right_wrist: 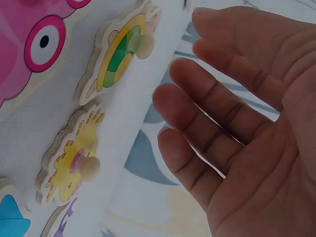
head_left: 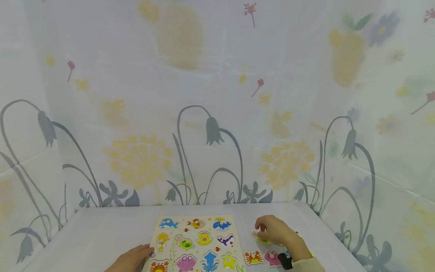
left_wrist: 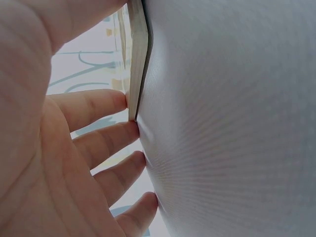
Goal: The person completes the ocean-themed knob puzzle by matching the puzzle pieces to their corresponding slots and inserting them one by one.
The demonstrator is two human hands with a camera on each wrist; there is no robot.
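Note:
My left hand (head_left: 132, 258) rests at the left edge of a wooden puzzle board (head_left: 208, 226) with sea animal pictures. In the left wrist view its fingertips touch the side of the board (left_wrist: 138, 64) and the white tabletop, fingers fairly straight. My right hand (head_left: 276, 230) hovers just over a green and yellow turtle piece (head_left: 262, 240), partly hiding it. The right wrist view shows that hand (right_wrist: 232, 113) with loosely bent fingers and nothing between them. The turtle piece (right_wrist: 118, 57) lies beside it, its round knob (right_wrist: 144, 46) facing the hand.
Right of the board lie a crab piece (head_left: 253, 258) and a pink shell piece (head_left: 272, 258). Close to the turtle is a yellow octopus piece (right_wrist: 74, 165), with a blue piece (right_wrist: 11, 219) nearby. A patterned curtain (head_left: 217, 158) hangs behind the white table (head_left: 102, 230).

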